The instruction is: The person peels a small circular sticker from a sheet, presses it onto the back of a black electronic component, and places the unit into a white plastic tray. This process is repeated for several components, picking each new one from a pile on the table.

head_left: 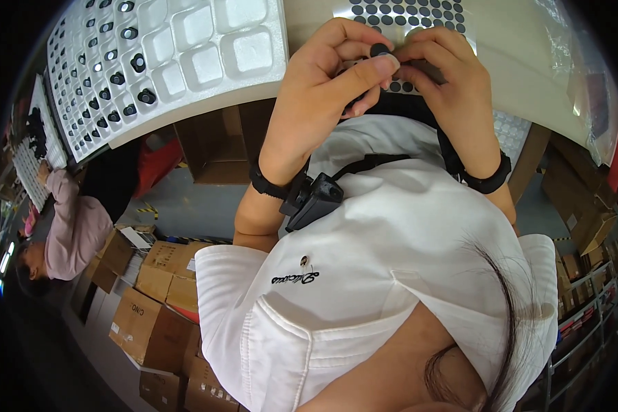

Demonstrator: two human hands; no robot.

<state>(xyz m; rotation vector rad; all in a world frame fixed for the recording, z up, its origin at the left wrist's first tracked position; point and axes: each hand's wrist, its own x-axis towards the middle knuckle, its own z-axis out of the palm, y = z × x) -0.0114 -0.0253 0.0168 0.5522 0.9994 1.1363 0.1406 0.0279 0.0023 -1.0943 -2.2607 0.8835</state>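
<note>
We pinched a small dark part (380,49) in the closed fingers of our left hand (326,79), over a dotted sheet (405,12); our right hand (453,75) curled beside it, its grip unclear. We judged ourselves midway: the white tray (244,51) was partly filled, many dots unused. Cartons (141,326) and a co-worker (82,230) flanked our beige worktop (518,51).
</note>
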